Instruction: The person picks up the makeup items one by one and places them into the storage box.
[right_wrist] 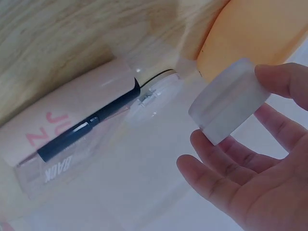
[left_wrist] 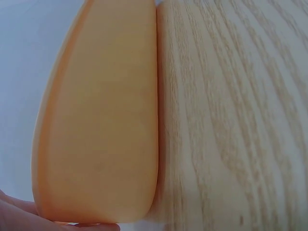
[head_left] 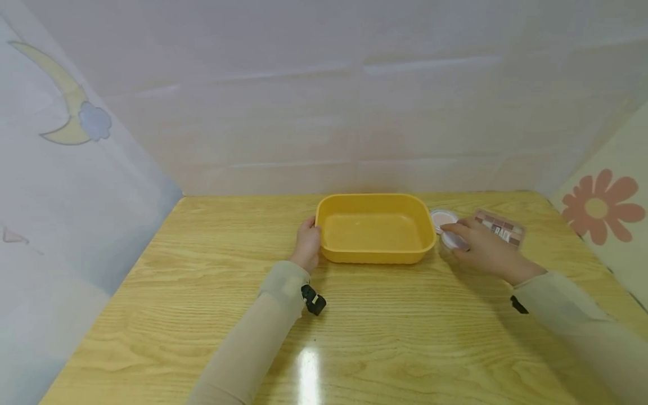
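Note:
A yellow rectangular basin (head_left: 377, 257) stands on the wooden table. At its left end my left hand (head_left: 306, 245) grips the end wall, thumb near the rim; in the left wrist view only some fingers (left_wrist: 57, 224) show below the basin's wall (left_wrist: 103, 110). My right hand (head_left: 478, 250) pinches a small round frosted-white jar (right_wrist: 228, 103) between thumb and fingers, just beside the basin's right end. Behind that jar lies a round clear-rimmed compact (head_left: 441, 216). Partly covered by the right hand is an eyeshadow palette (head_left: 512, 230) with white lettering.
In the right wrist view, a pink item with pink letters (right_wrist: 72, 106) and a slim black pen-like stick (right_wrist: 89, 122) lie beside the palette. A pale wall (head_left: 354, 135) rises behind the table, with side panels showing a moon (head_left: 71, 95) and a flower (head_left: 597, 208).

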`<state>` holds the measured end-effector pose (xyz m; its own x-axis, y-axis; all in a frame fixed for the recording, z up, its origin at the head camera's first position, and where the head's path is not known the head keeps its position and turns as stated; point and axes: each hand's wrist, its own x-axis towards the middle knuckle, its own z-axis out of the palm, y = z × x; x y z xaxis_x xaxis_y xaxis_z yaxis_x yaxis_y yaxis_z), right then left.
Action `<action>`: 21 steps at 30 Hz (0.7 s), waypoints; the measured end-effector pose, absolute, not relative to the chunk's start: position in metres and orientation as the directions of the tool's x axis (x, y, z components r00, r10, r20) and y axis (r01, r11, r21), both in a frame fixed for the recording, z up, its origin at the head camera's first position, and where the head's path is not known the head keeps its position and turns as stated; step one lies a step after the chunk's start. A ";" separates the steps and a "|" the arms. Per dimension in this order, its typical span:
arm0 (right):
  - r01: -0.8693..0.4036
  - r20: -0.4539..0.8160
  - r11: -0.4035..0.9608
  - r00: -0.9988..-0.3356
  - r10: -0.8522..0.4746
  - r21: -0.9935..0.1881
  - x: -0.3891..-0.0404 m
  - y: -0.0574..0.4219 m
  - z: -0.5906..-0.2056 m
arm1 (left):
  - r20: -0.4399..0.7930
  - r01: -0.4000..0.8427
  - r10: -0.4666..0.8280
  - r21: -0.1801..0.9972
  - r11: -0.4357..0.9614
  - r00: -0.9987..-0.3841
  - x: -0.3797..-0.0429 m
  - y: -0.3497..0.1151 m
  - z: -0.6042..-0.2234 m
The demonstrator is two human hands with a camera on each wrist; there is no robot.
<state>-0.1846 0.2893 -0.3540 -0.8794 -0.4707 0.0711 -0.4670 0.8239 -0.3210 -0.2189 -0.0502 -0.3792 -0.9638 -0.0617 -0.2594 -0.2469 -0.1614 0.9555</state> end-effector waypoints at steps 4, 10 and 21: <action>-0.473 0.090 0.833 -0.879 -0.468 -0.287 -0.183 0.287 -0.348 | -0.263 -0.249 -0.073 0.955 -0.164 -0.962 -0.219 -0.050 -0.379; -0.494 0.126 0.830 -0.869 -0.478 -0.257 -0.179 0.283 -0.340 | -0.268 -0.255 -0.071 0.954 -0.160 -0.961 -0.218 -0.050 -0.378; -0.525 0.157 0.816 -0.851 -0.501 -0.243 -0.177 0.272 -0.327 | -0.265 -0.250 -0.074 0.954 -0.169 -0.962 -0.220 -0.049 -0.379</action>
<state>-0.1767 0.2719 -0.3269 -0.8510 -0.5012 0.1568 -0.5251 0.8157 -0.2428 -0.2197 -0.0488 -0.3793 -0.9615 -0.0737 -0.2647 -0.2495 -0.1688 0.9535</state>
